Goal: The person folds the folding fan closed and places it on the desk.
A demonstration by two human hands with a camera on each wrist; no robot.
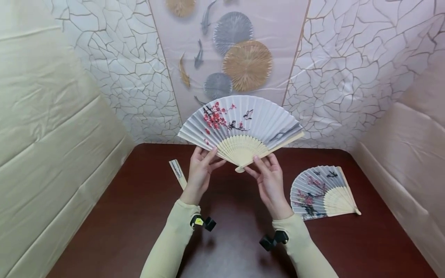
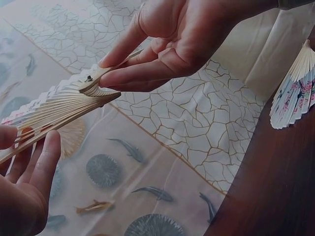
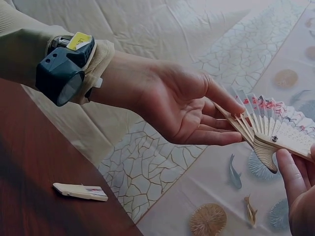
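Observation:
In the head view, a spread folding fan (image 1: pixel 242 148) with white leaf, red blossoms and small birds is held up above the table. My left hand (image 1: pixel 201 172) pinches its left outer rib between thumb and fingers. On the opposite side, my right hand (image 1: pixel 269 181) grips the outer rib near the pivot. From the left wrist view, the fan's pale ribs (image 2: pixel 54 110) appear nearly edge-on between the left hand (image 2: pixel 22 191) and the right hand (image 2: pixel 172 44). The right wrist view has the left hand (image 3: pixel 167 105) at one outer rib and the right hand (image 3: pixel 298 187) beside the pivot.
A second fan (image 1: pixel 342 199), spread partway, lies on the dark red table (image 1: pixel 114 216) at the right. To the left, a folded fan (image 1: pixel 178 173) lies partly behind the left wrist. Patterned cloth (image 1: pixel 121 73) hangs behind the table, with beige cloth (image 1: pixel 52 127) along the sides.

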